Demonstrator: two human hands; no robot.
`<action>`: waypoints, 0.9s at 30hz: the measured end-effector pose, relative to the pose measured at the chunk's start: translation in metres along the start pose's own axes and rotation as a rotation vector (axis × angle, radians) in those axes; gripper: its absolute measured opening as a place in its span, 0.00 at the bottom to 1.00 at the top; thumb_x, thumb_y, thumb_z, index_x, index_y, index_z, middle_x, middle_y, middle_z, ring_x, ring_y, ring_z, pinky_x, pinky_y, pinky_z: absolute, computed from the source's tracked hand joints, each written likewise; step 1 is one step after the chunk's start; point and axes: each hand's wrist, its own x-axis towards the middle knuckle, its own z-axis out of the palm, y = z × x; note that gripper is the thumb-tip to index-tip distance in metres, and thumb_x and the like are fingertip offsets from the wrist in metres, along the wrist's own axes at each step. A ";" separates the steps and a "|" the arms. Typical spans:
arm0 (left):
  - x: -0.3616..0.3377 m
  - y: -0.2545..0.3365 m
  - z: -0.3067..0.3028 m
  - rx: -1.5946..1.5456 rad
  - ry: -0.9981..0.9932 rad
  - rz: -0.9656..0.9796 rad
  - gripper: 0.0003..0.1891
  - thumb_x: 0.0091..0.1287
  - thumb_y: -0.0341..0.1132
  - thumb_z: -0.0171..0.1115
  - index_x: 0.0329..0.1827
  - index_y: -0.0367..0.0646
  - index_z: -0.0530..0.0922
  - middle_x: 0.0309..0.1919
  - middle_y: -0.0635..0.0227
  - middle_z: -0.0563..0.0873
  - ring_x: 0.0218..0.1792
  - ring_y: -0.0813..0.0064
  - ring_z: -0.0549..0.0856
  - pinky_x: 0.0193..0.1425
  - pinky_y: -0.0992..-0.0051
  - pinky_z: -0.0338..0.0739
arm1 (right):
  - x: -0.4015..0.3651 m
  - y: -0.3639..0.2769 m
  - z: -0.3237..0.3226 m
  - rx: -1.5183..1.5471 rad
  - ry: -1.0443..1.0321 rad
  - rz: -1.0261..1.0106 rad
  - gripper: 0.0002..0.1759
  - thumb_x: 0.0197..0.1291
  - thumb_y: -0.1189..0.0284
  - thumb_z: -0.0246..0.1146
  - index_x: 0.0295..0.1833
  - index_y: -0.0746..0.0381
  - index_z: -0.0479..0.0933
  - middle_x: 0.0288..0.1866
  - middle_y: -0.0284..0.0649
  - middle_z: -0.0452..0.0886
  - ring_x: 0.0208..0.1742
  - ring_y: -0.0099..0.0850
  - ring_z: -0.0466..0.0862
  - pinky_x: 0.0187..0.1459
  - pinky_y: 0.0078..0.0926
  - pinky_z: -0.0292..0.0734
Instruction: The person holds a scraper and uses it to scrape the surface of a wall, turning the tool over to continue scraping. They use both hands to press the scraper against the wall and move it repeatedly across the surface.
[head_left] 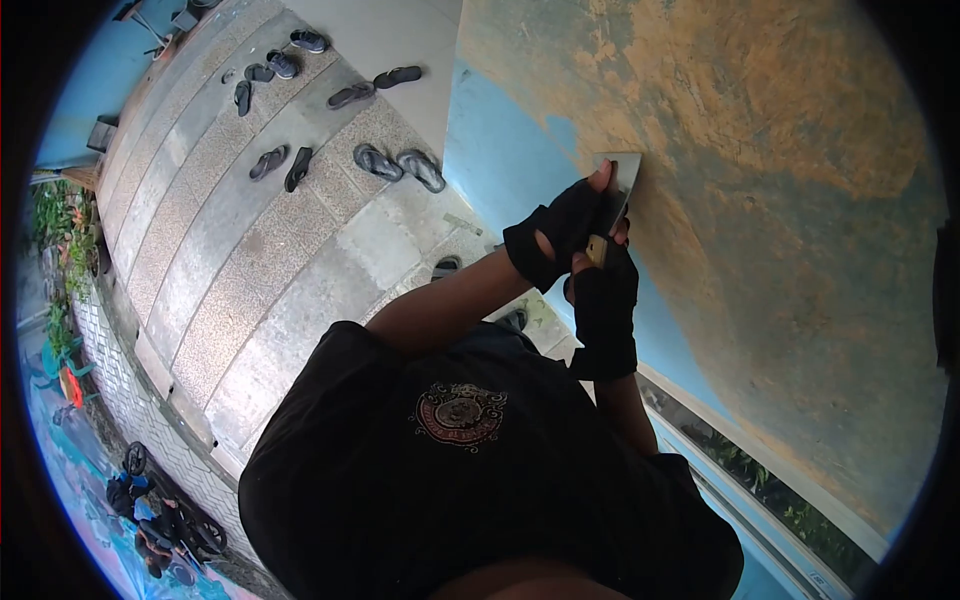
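Both of my hands wear black fingerless gloves and are on a scraper [625, 178] with a wide metal blade. My left hand [570, 220] is closed around the scraper near the blade, its thumb lying along the metal. My right hand [606, 285] is wrapped round the handle [597, 250], whose light-coloured end shows above the fist. The blade's edge touches the wall [760, 260], where blue paint [510, 140] borders a rough, patchy brown and grey surface. Part of the handle is hidden by my fingers.
Several sandals [378, 162] and a pair of dark shoes [282, 64] lie on the tiled floor [270, 245] to my left. A motorbike [165, 510] stands farther off at lower left. Plants [800, 520] grow below a ledge beside the wall.
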 end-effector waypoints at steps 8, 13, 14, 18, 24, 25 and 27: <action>-0.002 0.002 0.000 -0.030 -0.039 -0.055 0.28 0.73 0.65 0.49 0.26 0.51 0.71 0.19 0.72 0.74 0.27 0.73 0.79 0.36 0.71 0.73 | -0.005 -0.008 0.001 -0.045 0.010 0.014 0.11 0.62 0.73 0.63 0.48 0.66 0.77 0.36 0.40 0.81 0.39 0.34 0.83 0.42 0.32 0.77; 0.002 0.004 -0.003 -0.061 -0.044 0.024 0.28 0.73 0.65 0.49 0.27 0.50 0.71 0.19 0.72 0.74 0.28 0.73 0.79 0.37 0.71 0.74 | 0.006 0.009 0.003 -0.094 0.032 -0.124 0.12 0.62 0.73 0.63 0.49 0.66 0.77 0.40 0.41 0.82 0.40 0.34 0.83 0.44 0.32 0.78; 0.000 -0.001 -0.002 -0.069 -0.037 0.018 0.28 0.73 0.65 0.49 0.27 0.50 0.71 0.19 0.72 0.74 0.28 0.73 0.79 0.37 0.71 0.74 | 0.002 0.010 0.000 -0.096 0.030 -0.112 0.12 0.62 0.73 0.63 0.49 0.66 0.77 0.40 0.41 0.82 0.40 0.34 0.83 0.44 0.32 0.78; 0.002 0.007 0.007 0.108 0.017 0.030 0.29 0.73 0.66 0.48 0.27 0.50 0.71 0.19 0.71 0.75 0.27 0.73 0.79 0.37 0.72 0.75 | 0.003 -0.013 -0.003 0.039 -0.003 0.125 0.14 0.61 0.72 0.63 0.50 0.67 0.77 0.39 0.43 0.81 0.40 0.35 0.82 0.45 0.34 0.77; -0.004 0.005 0.009 0.148 0.026 0.037 0.30 0.73 0.66 0.46 0.27 0.49 0.73 0.20 0.69 0.78 0.27 0.73 0.80 0.36 0.73 0.75 | -0.002 -0.004 -0.004 0.131 0.017 0.115 0.11 0.62 0.73 0.63 0.48 0.66 0.77 0.33 0.38 0.79 0.34 0.29 0.80 0.38 0.28 0.74; -0.004 0.005 0.014 0.146 0.081 0.041 0.30 0.73 0.67 0.46 0.25 0.49 0.72 0.20 0.69 0.77 0.27 0.73 0.79 0.36 0.72 0.75 | 0.002 -0.005 -0.003 0.133 0.013 0.107 0.11 0.62 0.73 0.63 0.48 0.66 0.77 0.33 0.38 0.79 0.34 0.29 0.80 0.38 0.28 0.74; 0.003 0.010 0.007 0.071 0.070 0.048 0.31 0.72 0.67 0.47 0.25 0.49 0.72 0.19 0.70 0.76 0.27 0.73 0.79 0.36 0.73 0.75 | 0.013 -0.004 0.000 0.018 -0.005 -0.009 0.10 0.63 0.73 0.62 0.47 0.65 0.77 0.33 0.36 0.79 0.32 0.26 0.79 0.35 0.26 0.74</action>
